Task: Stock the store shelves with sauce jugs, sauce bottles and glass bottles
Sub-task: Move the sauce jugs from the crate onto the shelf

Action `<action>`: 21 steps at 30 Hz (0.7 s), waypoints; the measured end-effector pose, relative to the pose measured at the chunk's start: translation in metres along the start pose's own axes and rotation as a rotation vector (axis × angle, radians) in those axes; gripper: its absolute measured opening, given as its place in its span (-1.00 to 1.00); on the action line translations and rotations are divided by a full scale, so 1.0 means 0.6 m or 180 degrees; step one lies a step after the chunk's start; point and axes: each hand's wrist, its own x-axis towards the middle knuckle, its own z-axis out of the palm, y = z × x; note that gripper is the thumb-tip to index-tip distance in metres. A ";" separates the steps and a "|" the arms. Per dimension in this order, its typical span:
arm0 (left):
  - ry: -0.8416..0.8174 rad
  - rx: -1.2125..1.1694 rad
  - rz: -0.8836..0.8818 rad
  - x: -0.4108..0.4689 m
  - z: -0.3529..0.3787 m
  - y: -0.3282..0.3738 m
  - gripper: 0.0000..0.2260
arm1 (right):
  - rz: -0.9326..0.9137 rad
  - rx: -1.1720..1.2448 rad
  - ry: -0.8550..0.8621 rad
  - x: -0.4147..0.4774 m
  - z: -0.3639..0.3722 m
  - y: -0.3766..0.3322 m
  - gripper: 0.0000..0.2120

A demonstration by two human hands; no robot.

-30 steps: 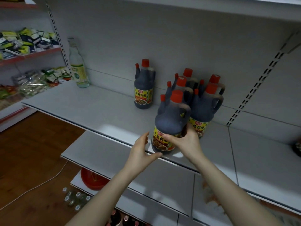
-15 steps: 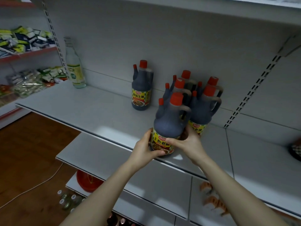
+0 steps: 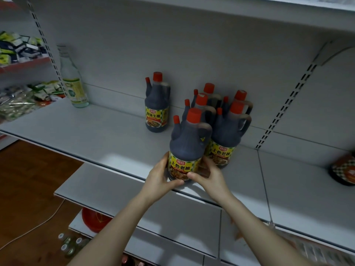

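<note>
Two jugs (image 3: 215, 96) half-hidden behind others

Both my bare forearms reach forward and up, converging at the wrists. My left hand (image 3: 160, 178) and right hand (image 3: 209, 177) are cupped toward each other, palms inward, fingers curled and thumbs lying along the front, tips nearly meeting.

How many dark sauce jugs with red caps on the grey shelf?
6, maybe more hidden: one held by both hands at the front edge, one alone at the left, four clustered behind.
</note>
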 end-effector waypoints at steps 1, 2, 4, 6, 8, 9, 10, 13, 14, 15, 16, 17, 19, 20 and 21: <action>-0.0037 -0.0011 -0.0027 0.003 -0.001 -0.001 -0.30 | -0.0010 -0.0006 0.0035 0.002 0.002 0.000 -0.49; -0.0080 -0.0005 -0.0044 0.005 -0.003 -0.003 -0.29 | -0.0020 -0.0011 0.0057 0.004 0.004 0.000 -0.48; -0.0159 0.0023 -0.0049 0.008 -0.005 -0.004 -0.27 | -0.0036 -0.0013 0.0073 0.005 0.007 0.003 -0.50; -0.0202 0.0021 -0.0092 0.009 -0.007 -0.006 -0.25 | -0.0068 0.0000 0.0061 0.004 0.010 0.003 -0.51; -0.0225 -0.0002 -0.0131 0.011 -0.007 -0.008 -0.24 | -0.0074 -0.0034 0.0079 0.004 0.012 0.002 -0.49; -0.0239 0.0003 -0.0125 0.011 -0.007 -0.008 -0.23 | -0.0056 -0.0074 0.0081 0.004 0.012 0.001 -0.47; -0.0258 0.0026 -0.0118 0.010 -0.008 -0.006 -0.24 | -0.0029 -0.0116 0.0056 0.004 0.011 0.000 -0.45; -0.0304 0.0198 -0.0067 0.007 -0.010 -0.008 -0.28 | 0.0103 -0.0312 -0.0209 -0.006 0.000 0.003 -0.42; -0.0319 0.0376 -0.0055 0.005 -0.010 -0.013 -0.29 | 0.0148 -0.0555 -0.0261 -0.012 -0.008 0.006 -0.40; -0.0329 0.0674 -0.0069 0.004 -0.010 -0.020 -0.26 | 0.0169 -0.0915 -0.0268 -0.020 -0.019 0.011 -0.37; -0.0347 0.1061 -0.0134 0.002 -0.010 -0.027 -0.21 | 0.0171 -0.1400 -0.0260 -0.029 -0.033 0.019 -0.34; -0.0344 0.1458 -0.0209 -0.001 -0.011 -0.031 -0.16 | 0.0188 -0.1968 -0.0290 -0.040 -0.048 0.026 -0.27; -0.0323 0.2106 -0.0284 -0.010 -0.012 -0.038 -0.08 | 0.0357 -0.2935 -0.0385 -0.061 -0.069 0.042 0.04; -0.0331 0.2342 -0.0276 -0.016 -0.014 -0.039 -0.03 | 0.0435 -0.3211 -0.0376 -0.068 -0.076 0.052 0.18; -0.0361 0.2544 -0.0253 -0.020 -0.014 -0.041 0.04 | 0.0479 -0.3375 -0.0313 -0.070 -0.079 0.065 0.25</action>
